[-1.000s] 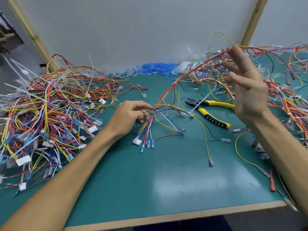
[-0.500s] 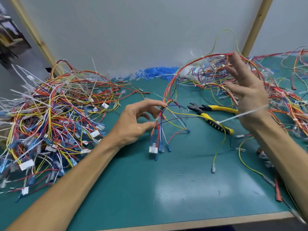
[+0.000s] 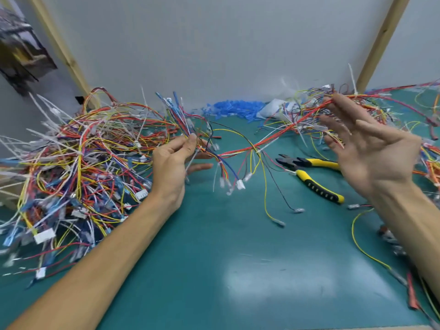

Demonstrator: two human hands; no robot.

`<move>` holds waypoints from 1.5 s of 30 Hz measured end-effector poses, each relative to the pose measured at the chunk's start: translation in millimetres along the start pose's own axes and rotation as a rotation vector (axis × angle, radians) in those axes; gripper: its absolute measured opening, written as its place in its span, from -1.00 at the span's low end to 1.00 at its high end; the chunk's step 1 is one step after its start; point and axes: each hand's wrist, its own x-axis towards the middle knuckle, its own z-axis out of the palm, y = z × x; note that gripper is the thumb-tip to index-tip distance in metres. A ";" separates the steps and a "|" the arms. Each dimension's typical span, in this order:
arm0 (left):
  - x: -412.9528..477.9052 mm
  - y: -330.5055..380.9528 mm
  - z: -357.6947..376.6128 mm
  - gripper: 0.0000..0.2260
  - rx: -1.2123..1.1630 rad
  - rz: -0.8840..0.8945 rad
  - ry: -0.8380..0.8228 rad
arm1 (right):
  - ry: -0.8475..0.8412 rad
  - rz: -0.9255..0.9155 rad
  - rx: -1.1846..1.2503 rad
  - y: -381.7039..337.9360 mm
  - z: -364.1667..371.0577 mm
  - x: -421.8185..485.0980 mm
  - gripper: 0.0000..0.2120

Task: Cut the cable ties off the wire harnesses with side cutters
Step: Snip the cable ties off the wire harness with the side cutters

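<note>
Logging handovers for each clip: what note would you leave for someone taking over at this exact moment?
Left hand: pinches a wire harness, lifted off the mat.
Right hand: open, raised, fingers touching the harness's red wires.
Side cutters: unheld on the mat, below the right hand.
Harness piles lie left and back right.
Done so far: cannot tell.
To do: take the cutters, snip the white ties.

Left hand (image 3: 170,163) pinching harness (image 3: 276,135), right hand (image 3: 378,158) raised, splayed

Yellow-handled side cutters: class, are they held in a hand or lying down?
Lying down. The yellow-handled side cutters rest flat on the green mat, handles spread apart, ungripped.
</note>
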 end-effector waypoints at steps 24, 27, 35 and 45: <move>-4.0 8.5 -7.3 -0.67 -0.316 -0.038 -0.301 | 0.023 0.034 -0.042 -2.4 9.3 -4.4 -0.41; -4.4 9.6 -2.8 -0.56 -0.229 0.004 -0.326 | 0.009 0.028 -0.048 -1.4 8.2 -4.1 -0.42; -10.3 11.1 5.3 -0.40 -0.171 -0.099 -0.351 | -0.007 0.001 -0.014 1.8 9.0 -5.0 -0.41; -11.7 9.2 8.9 -0.58 -0.028 -0.046 -0.362 | -0.004 -0.009 0.003 -2.1 12.4 -5.9 -0.39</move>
